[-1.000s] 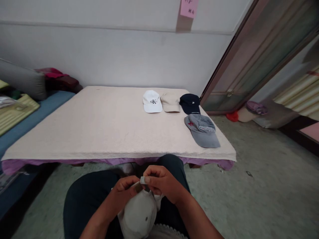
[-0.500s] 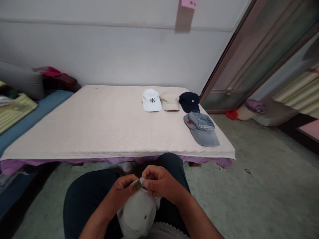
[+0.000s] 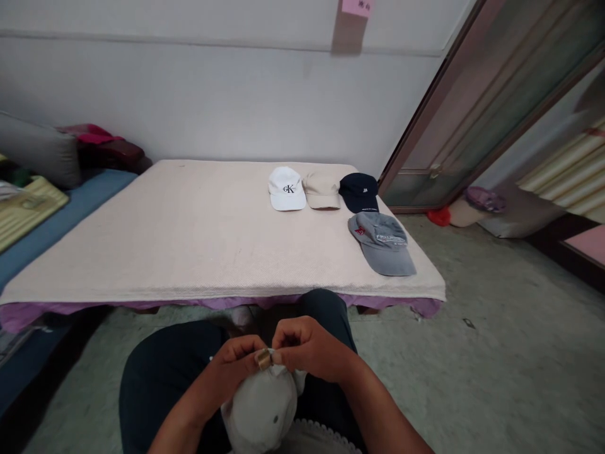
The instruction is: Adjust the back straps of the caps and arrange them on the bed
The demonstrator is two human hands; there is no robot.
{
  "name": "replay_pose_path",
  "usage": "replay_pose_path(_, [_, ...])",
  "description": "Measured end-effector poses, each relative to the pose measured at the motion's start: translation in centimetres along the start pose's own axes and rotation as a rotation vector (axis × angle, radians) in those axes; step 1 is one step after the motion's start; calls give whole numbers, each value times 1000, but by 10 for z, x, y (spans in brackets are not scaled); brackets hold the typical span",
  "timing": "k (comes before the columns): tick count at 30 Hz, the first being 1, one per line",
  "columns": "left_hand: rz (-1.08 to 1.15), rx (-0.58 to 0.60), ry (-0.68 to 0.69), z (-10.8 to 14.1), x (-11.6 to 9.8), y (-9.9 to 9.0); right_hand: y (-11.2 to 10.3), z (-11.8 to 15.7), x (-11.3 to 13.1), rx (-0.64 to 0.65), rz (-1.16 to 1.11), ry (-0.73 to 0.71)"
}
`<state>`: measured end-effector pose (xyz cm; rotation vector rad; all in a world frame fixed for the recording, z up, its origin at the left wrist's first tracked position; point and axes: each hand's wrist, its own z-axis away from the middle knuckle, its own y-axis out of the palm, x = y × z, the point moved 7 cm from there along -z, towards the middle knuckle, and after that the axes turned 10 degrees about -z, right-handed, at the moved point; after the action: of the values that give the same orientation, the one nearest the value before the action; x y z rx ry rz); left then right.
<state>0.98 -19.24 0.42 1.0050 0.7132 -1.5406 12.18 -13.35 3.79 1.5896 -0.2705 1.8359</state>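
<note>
A pale grey-white cap (image 3: 259, 410) rests in my lap, with a small dark eyelet showing on its crown. My left hand (image 3: 231, 366) is closed on the cap's strap beside a brass-coloured buckle (image 3: 263, 359). Right at the other side of that buckle, my right hand (image 3: 307, 350) pinches the strap end. The fingertips hide most of the strap. Beyond my knees, a white cap (image 3: 287, 189), a beige cap (image 3: 321, 191) and a navy cap (image 3: 359, 192) form a row on the table. A grey cap (image 3: 382, 243) lies nearer, in front of the navy one.
A cream cloth covers the low table (image 3: 189, 233), whose front edge is just past my knees. To the left are a grey cushion (image 3: 42, 151) and a blue surface (image 3: 101, 195). A sliding door (image 3: 439, 126) stands at the right, with a red item (image 3: 438, 216) on the floor beside it.
The buckle has turned and shows more of its face. My right hand has shifted slightly right and down with the strap end. The caps on the table stay put.
</note>
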Motion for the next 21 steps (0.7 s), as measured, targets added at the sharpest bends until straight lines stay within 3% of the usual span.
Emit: replay_pose_path(21, [44,66,-24,1,5,5,1,0,-2,82,-139,16])
